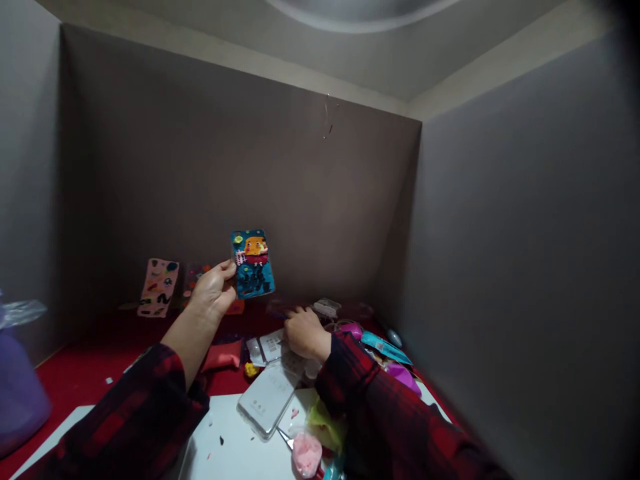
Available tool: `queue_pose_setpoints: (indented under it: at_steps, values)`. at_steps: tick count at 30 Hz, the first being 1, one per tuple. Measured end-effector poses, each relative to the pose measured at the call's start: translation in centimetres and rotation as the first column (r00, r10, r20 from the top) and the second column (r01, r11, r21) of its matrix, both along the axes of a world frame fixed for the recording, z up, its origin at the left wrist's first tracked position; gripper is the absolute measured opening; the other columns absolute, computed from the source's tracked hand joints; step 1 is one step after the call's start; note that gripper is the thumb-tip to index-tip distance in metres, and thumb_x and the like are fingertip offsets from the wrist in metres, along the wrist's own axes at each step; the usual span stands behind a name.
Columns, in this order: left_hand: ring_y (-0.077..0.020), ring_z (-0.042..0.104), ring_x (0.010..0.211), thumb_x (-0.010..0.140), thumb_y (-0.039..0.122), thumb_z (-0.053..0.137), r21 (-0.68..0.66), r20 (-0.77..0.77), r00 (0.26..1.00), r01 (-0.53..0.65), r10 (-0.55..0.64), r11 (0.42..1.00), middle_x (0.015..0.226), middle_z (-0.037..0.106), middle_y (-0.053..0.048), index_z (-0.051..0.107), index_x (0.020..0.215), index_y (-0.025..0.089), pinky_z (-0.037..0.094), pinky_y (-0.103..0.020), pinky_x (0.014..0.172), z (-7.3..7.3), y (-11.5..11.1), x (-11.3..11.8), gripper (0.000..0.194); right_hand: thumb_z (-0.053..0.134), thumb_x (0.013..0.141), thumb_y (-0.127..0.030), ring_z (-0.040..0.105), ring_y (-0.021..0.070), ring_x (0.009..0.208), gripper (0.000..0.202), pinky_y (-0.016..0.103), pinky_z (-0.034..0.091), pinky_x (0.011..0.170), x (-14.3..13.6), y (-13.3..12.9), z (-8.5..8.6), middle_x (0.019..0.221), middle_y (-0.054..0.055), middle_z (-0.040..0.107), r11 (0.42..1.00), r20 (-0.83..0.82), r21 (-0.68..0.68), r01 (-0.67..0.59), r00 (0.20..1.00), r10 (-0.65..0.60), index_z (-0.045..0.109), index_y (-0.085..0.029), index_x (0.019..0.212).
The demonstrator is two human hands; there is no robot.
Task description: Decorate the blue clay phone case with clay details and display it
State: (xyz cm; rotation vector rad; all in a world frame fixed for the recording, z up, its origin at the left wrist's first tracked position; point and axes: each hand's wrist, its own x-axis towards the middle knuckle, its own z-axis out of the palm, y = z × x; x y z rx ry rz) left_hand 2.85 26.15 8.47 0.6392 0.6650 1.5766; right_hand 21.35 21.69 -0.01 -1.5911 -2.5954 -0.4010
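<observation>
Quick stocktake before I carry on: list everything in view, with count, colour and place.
Decorated panel: 1, mostly blue, raised centrally
Pink panel: 1, pink, back left
Pale case: 1, whitish, front centre
White board: at least 1, white, front
Coral packet: 1, coral, centre
Yellow lump: 1, yellow, beside coral packet
Pink lump: 1, pink, front centre
Teal packet: 1, teal, right
Magenta bundles: 2, magenta, right
Purple container: 1, purple, far left
Table cover: 1, red, underneath
Walls: 3, grey, left, back, right
Smaller clutter: uncountable
Left grip: 1, bare, on decorated panel
Right grip: 1, bare, among clutter
</observation>
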Motion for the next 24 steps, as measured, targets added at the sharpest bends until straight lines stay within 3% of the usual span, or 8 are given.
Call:
queue_pose_setpoints:
  at_steps: [3, 7, 11, 14, 19, 22, 24]
  values:
    - [-0.0135, 0.063, 0.058, 0.079, -0.003, 0.046, 0.008, 0.008, 1.0, 0.002, -0.002, 1.0, 0.062, 0.064, -0.003, 0.06, 0.072, 0.011, 0.055, -0.026, 0.057, 0.2, -0.4, 0.1, 0.021, 0.054, 0.089, -0.032, 0.056, 0.0226, 0.1, 0.023, 0.04, 0.045, 0.084, 0.1, -1.0, 0.7, 0.099, 0.008, 0.064, 1.0, -0.006, 0.024, -0.017, 1.0, 0.017, 0.065, -0.013, 0.089]
    - [-0.0117, 0.061, 0.054, 0.081, -0.002, 0.045, 0.011, 0.035, 0.999, 0.006, -0.006, 1.0, 0.061, 0.063, -0.003, 0.059, 0.068, 0.011, 0.054, -0.022, 0.052, 0.4, -0.5, 0.4, 0.023, 0.049, 0.091, -0.035, 0.05, 0.0232, 0.108, 0.026, 0.037, 0.04, 0.089, 2.0, -4.8, 2.5, 0.112, 0.008, 0.062, 0.997, -0.04, 0.055, -0.055, 0.998, 0.057, 0.066, -0.015, 0.097]
    - [-0.011, 0.061, 0.054, 0.082, -0.002, 0.045, -0.002, 0.049, 0.999, 0.015, -0.015, 1.0, 0.062, 0.063, -0.003, 0.059, 0.07, 0.011, 0.053, -0.021, 0.054, 0.5, -0.5, 0.9, 0.023, 0.041, 0.096, -0.033, 0.044, 0.0193, 0.118, 0.028, 0.034, 0.033, 0.097, 6.3, -9.5, 4.1, 0.12, 0.004, 0.061, 0.998, -0.068, 0.056, -0.019, 0.997, 0.023, 0.065, -0.022, 0.102]
    - [-0.0102, 0.06, 0.053, 0.081, -0.003, 0.046, -0.007, 0.05, 0.999, 0.018, -0.018, 1.0, 0.061, 0.062, -0.002, 0.059, 0.068, 0.011, 0.053, -0.021, 0.055, 0.4, -0.4, 1.3, 0.023, 0.042, 0.096, -0.029, 0.045, 0.0191, 0.117, 0.028, 0.032, 0.034, 0.093, 10.5, -12.1, 4.2, 0.115, 0.003, 0.064, 0.998, -0.066, 0.025, 0.065, 0.996, -0.063, 0.069, -0.024, 0.092]
    - [-0.0115, 0.06, 0.054, 0.079, -0.004, 0.046, -0.016, 0.033, 0.999, 0.026, -0.025, 1.0, 0.061, 0.062, -0.002, 0.058, 0.066, 0.011, 0.054, -0.023, 0.055, 0.0, -0.3, 1.6, 0.024, 0.056, 0.084, -0.021, 0.059, 0.0186, 0.086, 0.019, 0.028, 0.038, 0.073, 15.2, -15.0, 3.5, 0.084, 0.007, 0.069, 0.961, -0.035, -0.002, 0.275, 0.961, -0.275, 0.069, -0.018, 0.069]
    - [-0.0105, 0.059, 0.051, 0.08, -0.004, 0.046, -0.023, 0.02, 0.999, 0.03, -0.03, 0.999, 0.06, 0.061, -0.001, 0.059, 0.068, 0.011, 0.051, -0.021, 0.052, -0.2, -0.3, 1.5, 0.023, 0.051, 0.082, -0.011, 0.058, 0.0148, 0.068, 0.024, 0.027, 0.037, 0.067, 15.1, -16.3, 4.0, 0.071, 0.007, 0.064, 0.923, -0.069, 0.059, 0.38, 0.924, -0.376, 0.065, -0.016, 0.063]
    - [-0.0094, 0.057, 0.049, 0.08, -0.004, 0.046, -0.026, 0.01, 1.0, 0.028, -0.027, 0.999, 0.059, 0.06, 0.0, 0.058, 0.068, 0.011, 0.05, -0.02, 0.05, -0.2, -0.3, 1.4, 0.023, 0.044, 0.086, -0.01, 0.058, 0.0145, 0.071, 0.027, 0.026, 0.038, 0.068, 13.7, -16.3, 4.7, 0.08, 0.007, 0.064, 0.916, -0.115, 0.111, 0.386, 0.92, -0.374, 0.065, -0.016, 0.071]
